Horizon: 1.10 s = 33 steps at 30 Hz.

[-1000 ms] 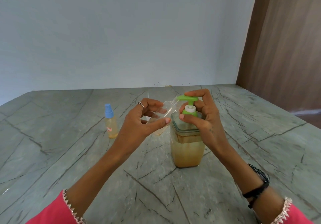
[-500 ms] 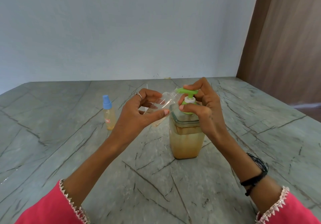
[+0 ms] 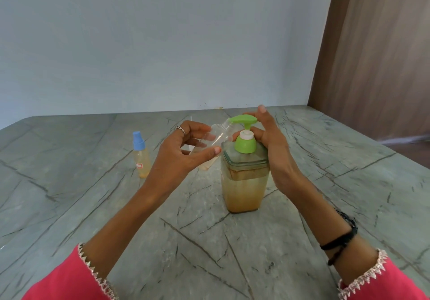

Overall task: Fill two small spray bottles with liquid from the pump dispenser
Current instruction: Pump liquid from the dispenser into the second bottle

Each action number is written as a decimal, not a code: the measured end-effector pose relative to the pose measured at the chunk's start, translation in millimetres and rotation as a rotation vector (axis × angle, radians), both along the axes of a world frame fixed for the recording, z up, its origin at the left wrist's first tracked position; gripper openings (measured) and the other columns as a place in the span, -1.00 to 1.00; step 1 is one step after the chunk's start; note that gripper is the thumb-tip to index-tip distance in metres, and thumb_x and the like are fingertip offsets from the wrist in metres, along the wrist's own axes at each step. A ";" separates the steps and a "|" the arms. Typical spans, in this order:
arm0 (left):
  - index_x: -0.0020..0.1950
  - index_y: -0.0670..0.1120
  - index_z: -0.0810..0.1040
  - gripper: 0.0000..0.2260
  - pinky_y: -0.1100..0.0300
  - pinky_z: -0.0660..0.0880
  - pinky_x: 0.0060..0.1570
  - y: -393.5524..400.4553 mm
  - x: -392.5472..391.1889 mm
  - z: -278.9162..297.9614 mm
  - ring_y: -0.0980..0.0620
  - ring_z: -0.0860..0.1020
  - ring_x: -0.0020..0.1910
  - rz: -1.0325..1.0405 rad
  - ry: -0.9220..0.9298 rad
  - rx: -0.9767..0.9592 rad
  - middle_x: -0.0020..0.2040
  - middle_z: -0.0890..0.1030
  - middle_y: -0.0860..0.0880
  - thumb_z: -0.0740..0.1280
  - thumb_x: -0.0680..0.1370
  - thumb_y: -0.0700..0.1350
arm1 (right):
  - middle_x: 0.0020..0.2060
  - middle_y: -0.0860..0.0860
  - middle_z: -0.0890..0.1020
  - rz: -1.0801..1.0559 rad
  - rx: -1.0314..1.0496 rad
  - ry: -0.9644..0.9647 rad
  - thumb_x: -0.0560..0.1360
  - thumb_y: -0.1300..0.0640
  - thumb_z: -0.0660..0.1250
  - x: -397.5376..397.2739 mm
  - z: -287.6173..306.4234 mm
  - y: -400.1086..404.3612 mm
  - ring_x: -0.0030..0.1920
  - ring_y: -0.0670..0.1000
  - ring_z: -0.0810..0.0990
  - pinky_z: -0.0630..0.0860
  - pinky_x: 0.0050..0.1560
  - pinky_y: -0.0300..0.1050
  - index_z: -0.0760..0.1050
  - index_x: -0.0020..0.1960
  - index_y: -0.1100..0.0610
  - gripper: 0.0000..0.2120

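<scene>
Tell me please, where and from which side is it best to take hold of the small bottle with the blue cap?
Probably grip the blue-capped bottle round its clear body, under the cap, coming from the front right side. It stands upright and alone on the table, so its round sides are free, while the cap is narrower and might come loose.

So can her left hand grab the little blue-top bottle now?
Probably not yet: the left hand holds the clear bottle at the pump spout. The blue-top bottle stands unblocked nearby.
</scene>
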<state>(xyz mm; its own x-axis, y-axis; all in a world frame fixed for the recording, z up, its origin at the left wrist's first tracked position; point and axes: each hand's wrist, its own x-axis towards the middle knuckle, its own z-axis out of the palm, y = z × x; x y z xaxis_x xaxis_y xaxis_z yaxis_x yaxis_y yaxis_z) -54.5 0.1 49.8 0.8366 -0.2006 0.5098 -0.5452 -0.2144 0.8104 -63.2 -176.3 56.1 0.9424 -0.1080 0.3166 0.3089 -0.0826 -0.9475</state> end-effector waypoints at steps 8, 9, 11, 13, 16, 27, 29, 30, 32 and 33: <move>0.02 0.07 0.51 -0.63 0.41 0.49 -0.22 1.0 0.2 0.1 0.17 0.58 -0.06 -0.001 -0.012 -0.007 -0.06 0.64 0.14 0.46 0.26 0.10 | -0.34 -0.05 0.69 0.024 0.036 0.202 0.40 -0.26 0.31 -0.1 15.8 3.2 -0.15 -0.03 0.64 0.48 0.18 0.07 0.48 0.14 0.03 -0.55; 0.02 0.08 0.51 -0.60 0.39 0.49 -0.22 1.2 0.3 0.4 0.17 0.58 -0.05 -0.006 -0.016 -0.010 -0.06 0.64 0.15 0.45 0.24 0.14 | -0.33 -0.03 0.69 0.051 0.057 0.234 0.40 -0.21 0.34 -0.1 17.4 2.3 -0.20 -0.03 0.64 0.53 0.12 0.02 0.48 0.17 0.05 -0.54; 0.01 0.09 0.52 -0.59 0.40 0.49 -0.24 1.4 0.4 0.8 0.17 0.58 -0.05 -0.013 -0.020 -0.013 -0.06 0.64 0.15 0.42 0.22 0.18 | -0.28 -0.01 0.69 0.094 0.112 0.272 0.40 -0.12 0.37 0.4 20.7 -0.7 -0.27 -0.05 0.62 0.60 -0.14 -0.16 0.51 0.17 0.06 -0.59; 0.00 0.10 0.51 -0.59 0.42 0.47 -0.25 2.0 0.7 1.0 0.17 0.58 -0.05 -0.017 -0.023 -0.004 -0.05 0.64 0.13 0.43 0.21 0.17 | -0.17 0.00 0.69 0.119 0.143 0.279 0.41 -0.04 0.38 1.8 21.5 -3.4 -0.20 -0.03 0.62 0.58 -0.20 -0.19 0.54 0.12 0.08 -0.66; -0.01 0.12 0.51 -0.60 0.42 0.46 -0.26 3.0 1.3 0.1 0.17 0.57 -0.05 -0.022 -0.023 0.019 -0.03 0.63 0.12 0.42 0.21 0.18 | -0.15 -0.01 0.67 0.116 0.149 0.227 0.44 0.07 0.37 4.3 21.7 -4.2 -0.19 -0.04 0.63 0.56 -0.14 -0.16 0.51 0.04 0.09 -0.80; 0.01 0.07 0.52 -0.67 0.44 0.46 -0.24 1.5 -1.4 0.0 0.15 0.58 -0.03 -0.016 0.007 0.005 -0.04 0.63 0.12 0.51 0.31 -0.01 | -0.08 0.05 0.70 0.145 0.073 0.262 0.47 -0.01 0.33 -1.8 24.3 -2.2 -0.20 -0.07 0.68 0.58 -0.23 -0.23 0.51 0.16 0.16 -0.66; 0.01 0.05 0.52 -0.70 0.46 0.44 -0.25 0.2 -2.6 1.0 0.16 0.58 -0.03 -0.015 0.007 -0.003 -0.04 0.63 0.11 0.49 0.33 -0.07 | -0.05 0.07 0.70 0.155 0.074 0.301 0.45 -0.06 0.32 -3.2 25.4 -2.0 -0.19 -0.07 0.67 0.57 -0.16 -0.19 0.53 0.15 0.15 -0.63; 0.01 0.05 0.52 -0.70 0.46 0.43 -0.25 -0.2 -2.9 1.5 0.16 0.58 -0.03 -0.013 0.006 -0.008 -0.05 0.63 0.11 0.48 0.33 -0.08 | -0.08 0.06 0.70 0.159 0.078 0.314 0.45 -0.07 0.32 -3.8 26.1 -1.9 -0.20 -0.07 0.66 0.55 -0.14 -0.18 0.55 0.11 0.14 -0.64; 0.01 0.05 0.52 -0.70 0.46 0.44 -0.26 -0.6 -3.3 2.2 0.16 0.57 -0.04 -0.010 0.005 -0.016 -0.05 0.63 0.12 0.47 0.32 -0.07 | -0.16 0.03 0.69 0.159 0.084 0.325 0.44 -0.08 0.32 -4.4 27.2 -1.1 -0.24 -0.08 0.64 0.53 -0.13 -0.17 0.56 0.05 0.11 -0.69; 0.01 0.06 0.52 -0.70 0.45 0.44 -0.26 -0.6 -3.3 2.5 0.16 0.57 -0.05 -0.010 0.005 -0.020 -0.06 0.63 0.14 0.47 0.31 -0.05 | -0.19 0.02 0.68 0.155 0.082 0.325 0.44 -0.08 0.31 -4.4 27.5 -0.5 -0.25 -0.08 0.63 0.52 -0.14 -0.18 0.56 0.04 0.10 -0.70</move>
<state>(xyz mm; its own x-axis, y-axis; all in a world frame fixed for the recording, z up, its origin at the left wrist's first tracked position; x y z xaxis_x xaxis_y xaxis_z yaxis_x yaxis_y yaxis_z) -57.9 -0.5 52.3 0.8371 -0.1987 0.5097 -0.5433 -0.1925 0.8172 -67.6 -176.8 83.6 0.9995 0.0310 -0.0061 -0.0068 0.0221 -0.9997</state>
